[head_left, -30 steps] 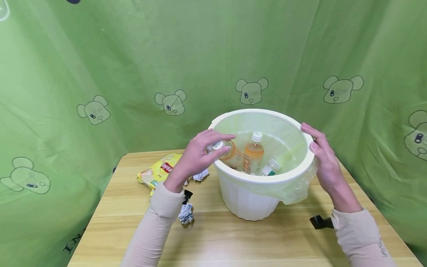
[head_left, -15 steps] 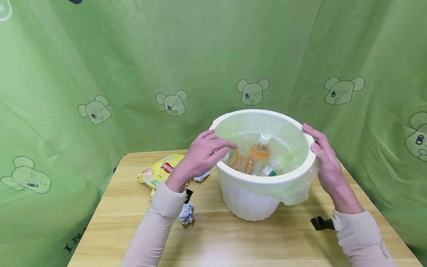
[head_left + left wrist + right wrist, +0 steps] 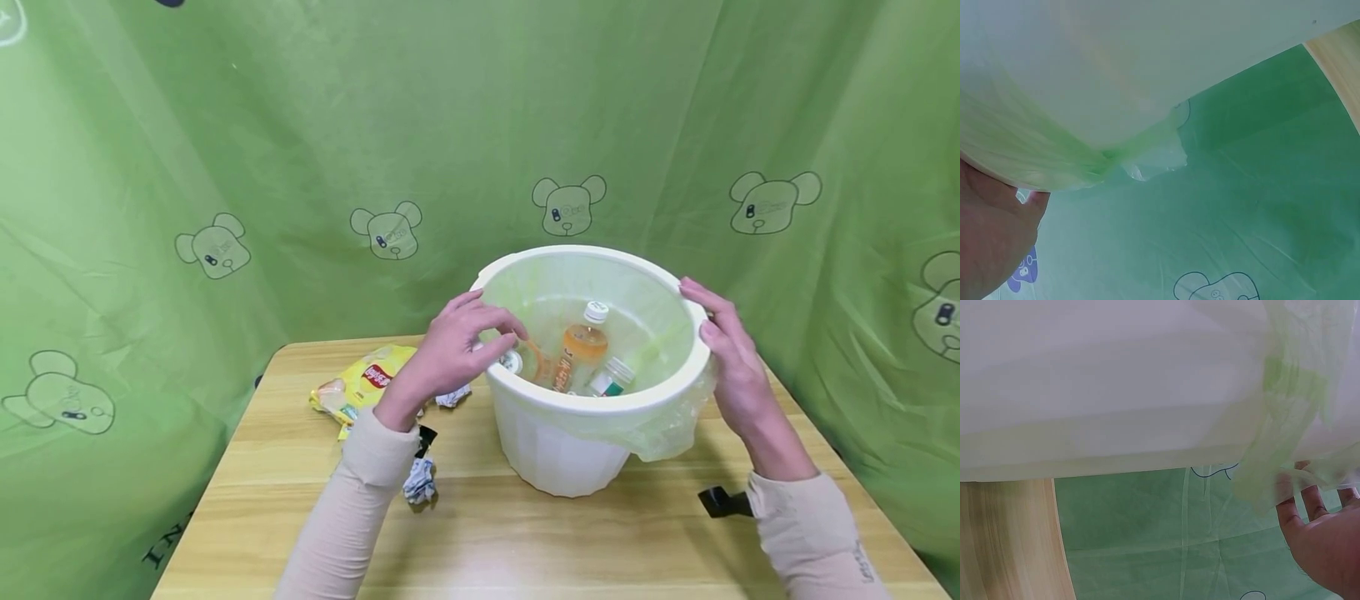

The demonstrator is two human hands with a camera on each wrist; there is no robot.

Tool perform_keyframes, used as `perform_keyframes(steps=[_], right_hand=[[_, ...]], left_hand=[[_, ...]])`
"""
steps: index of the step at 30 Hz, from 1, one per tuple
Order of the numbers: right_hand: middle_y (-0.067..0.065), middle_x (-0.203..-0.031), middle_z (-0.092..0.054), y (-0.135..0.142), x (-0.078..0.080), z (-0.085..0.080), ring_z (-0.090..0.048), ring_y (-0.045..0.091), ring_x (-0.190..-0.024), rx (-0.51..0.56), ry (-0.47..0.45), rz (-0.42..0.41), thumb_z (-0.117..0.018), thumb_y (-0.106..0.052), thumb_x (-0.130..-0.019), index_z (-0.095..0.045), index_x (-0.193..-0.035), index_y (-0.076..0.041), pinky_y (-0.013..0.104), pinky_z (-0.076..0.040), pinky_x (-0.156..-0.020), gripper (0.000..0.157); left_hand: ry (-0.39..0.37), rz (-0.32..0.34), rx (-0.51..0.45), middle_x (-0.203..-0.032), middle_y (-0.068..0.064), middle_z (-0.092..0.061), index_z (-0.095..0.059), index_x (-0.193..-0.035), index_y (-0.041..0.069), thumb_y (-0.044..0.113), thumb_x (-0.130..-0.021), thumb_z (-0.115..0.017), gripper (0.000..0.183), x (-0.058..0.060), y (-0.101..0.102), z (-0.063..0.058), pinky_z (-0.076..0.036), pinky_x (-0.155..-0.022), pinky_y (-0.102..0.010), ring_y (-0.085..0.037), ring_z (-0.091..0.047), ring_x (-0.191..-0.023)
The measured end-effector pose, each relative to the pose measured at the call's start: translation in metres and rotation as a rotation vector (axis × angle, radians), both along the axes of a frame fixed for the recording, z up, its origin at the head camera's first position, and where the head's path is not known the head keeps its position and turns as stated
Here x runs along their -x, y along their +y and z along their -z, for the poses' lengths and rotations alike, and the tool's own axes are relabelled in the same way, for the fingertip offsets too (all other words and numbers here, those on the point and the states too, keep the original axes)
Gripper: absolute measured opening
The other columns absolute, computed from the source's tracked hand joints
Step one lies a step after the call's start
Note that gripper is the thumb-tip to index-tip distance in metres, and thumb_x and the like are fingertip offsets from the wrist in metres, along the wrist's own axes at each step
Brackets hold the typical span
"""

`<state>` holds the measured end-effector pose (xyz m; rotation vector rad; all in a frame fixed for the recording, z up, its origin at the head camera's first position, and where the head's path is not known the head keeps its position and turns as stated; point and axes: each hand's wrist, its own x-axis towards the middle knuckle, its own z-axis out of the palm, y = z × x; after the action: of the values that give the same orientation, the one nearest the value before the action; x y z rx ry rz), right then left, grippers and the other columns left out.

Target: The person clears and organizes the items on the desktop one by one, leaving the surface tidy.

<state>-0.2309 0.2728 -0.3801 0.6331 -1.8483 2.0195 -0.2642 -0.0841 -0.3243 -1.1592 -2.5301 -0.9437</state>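
A white trash bin (image 3: 558, 454) lined with a thin pale green bag (image 3: 660, 433) stands on the table, mouth facing me. My left hand (image 3: 457, 346) is at its left rim, index finger and thumb loosely bent over the opening, holding nothing. My right hand (image 3: 735, 367) grips the right rim through the liner; its fingers (image 3: 1312, 501) show against the bag in the right wrist view. Inside, an orange drink bottle (image 3: 583, 343) leans with its white cap up. Another bottle (image 3: 512, 362) lies partly hidden beneath my left hand. A small clear bottle with a green label (image 3: 611, 379) rests near the front wall.
A yellow chip bag (image 3: 363, 383) lies left of the bin. Crumpled paper balls (image 3: 420, 482) sit close to my left forearm, beside a black piece (image 3: 426, 439). Another black piece (image 3: 723, 502) lies by my right sleeve. A green curtain (image 3: 465, 125) hangs behind the table.
The bottle under my left hand has dropped lower into the bin. The standing orange bottle has shifted right and tilted. My left index finger has bent inward; my right hand stays on the rim.
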Motion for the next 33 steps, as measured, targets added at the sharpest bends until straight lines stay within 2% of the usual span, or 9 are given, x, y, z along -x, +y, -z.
perform_keyframes(steps=[6,9,13,16,20,25,29,33], right_hand=[[0.005,-0.163,-0.035,0.000,0.000,0.000,-0.025,0.024,-0.151,0.000,0.001,0.001,-0.037,-0.009,-0.107,-0.040,-0.156,-0.002,0.013,-0.042,-0.108,0.049],[0.004,-0.163,-0.035,0.000,0.000,0.000,-0.026,0.024,-0.151,0.001,0.004,-0.003,-0.037,-0.009,-0.107,-0.040,-0.156,-0.002,0.013,-0.043,-0.107,0.049],[0.004,-0.164,-0.034,0.000,0.000,0.000,-0.026,0.023,-0.150,0.003,0.006,-0.008,-0.037,-0.009,-0.107,-0.040,-0.156,-0.002,0.014,-0.043,-0.107,0.049],[0.004,-0.163,-0.035,0.000,0.000,0.000,-0.027,0.023,-0.150,0.003,0.010,-0.006,-0.037,-0.009,-0.107,-0.040,-0.156,-0.002,0.013,-0.043,-0.107,0.049],[0.004,-0.163,-0.035,0.000,0.000,0.000,-0.028,0.023,-0.150,0.001,0.012,-0.001,-0.037,-0.009,-0.107,-0.040,-0.156,-0.002,0.013,-0.043,-0.107,0.049],[0.004,-0.163,-0.035,0.000,0.000,0.000,-0.027,0.024,-0.150,-0.002,0.004,0.003,-0.037,-0.010,-0.107,-0.040,-0.155,-0.002,0.013,-0.043,-0.108,0.049],[0.004,-0.163,-0.036,0.001,0.000,0.000,-0.026,0.024,-0.151,-0.002,0.004,0.008,-0.038,-0.010,-0.107,-0.041,-0.155,-0.002,0.012,-0.042,-0.108,0.049],[0.004,-0.163,-0.035,0.001,0.000,0.001,-0.027,0.023,-0.150,-0.001,0.010,0.001,-0.037,-0.009,-0.107,-0.040,-0.155,-0.001,0.013,-0.042,-0.108,0.049]], left_hand=[[0.007,0.004,-0.014,-0.105,0.005,-0.076,-0.076,-0.112,0.018,0.032,-0.102,-0.054,0.027,0.001,0.000,0.001,-0.016,-0.133,-0.043,-0.014,-0.065,-0.113],[0.000,0.015,-0.066,-0.110,0.005,-0.076,-0.075,-0.114,0.017,0.030,-0.103,-0.058,0.024,0.000,-0.002,0.002,-0.019,-0.132,-0.042,-0.013,-0.065,-0.114],[-0.006,0.023,-0.149,-0.118,0.004,-0.074,-0.074,-0.118,0.017,0.027,-0.101,-0.064,0.022,-0.001,-0.006,0.002,-0.041,-0.120,-0.042,-0.013,-0.064,-0.117],[-0.014,0.017,-0.187,-0.123,0.003,-0.072,-0.072,-0.122,0.018,0.027,-0.100,-0.067,0.025,-0.003,-0.010,0.000,-0.051,-0.108,-0.043,-0.018,-0.063,-0.119],[-0.033,-0.005,-0.235,-0.130,0.002,-0.068,-0.069,-0.131,0.019,0.026,-0.099,-0.069,0.032,-0.005,-0.020,-0.003,-0.049,-0.112,-0.046,-0.022,-0.062,-0.123],[-0.038,-0.041,-0.271,-0.141,0.003,-0.063,-0.062,-0.142,0.023,0.026,-0.100,-0.069,0.042,-0.006,-0.037,-0.002,-0.043,-0.120,-0.046,-0.016,-0.056,-0.132],[-0.063,-0.075,-0.276,-0.147,0.006,-0.058,-0.055,-0.148,0.029,0.028,-0.101,-0.068,0.049,-0.008,-0.052,0.007,-0.042,-0.119,-0.052,-0.016,-0.053,-0.136],[-0.091,-0.127,-0.253,-0.151,0.008,-0.054,-0.050,-0.151,0.034,0.031,-0.102,-0.067,0.053,-0.012,-0.069,0.020,-0.044,-0.118,-0.055,-0.017,-0.051,-0.138]])
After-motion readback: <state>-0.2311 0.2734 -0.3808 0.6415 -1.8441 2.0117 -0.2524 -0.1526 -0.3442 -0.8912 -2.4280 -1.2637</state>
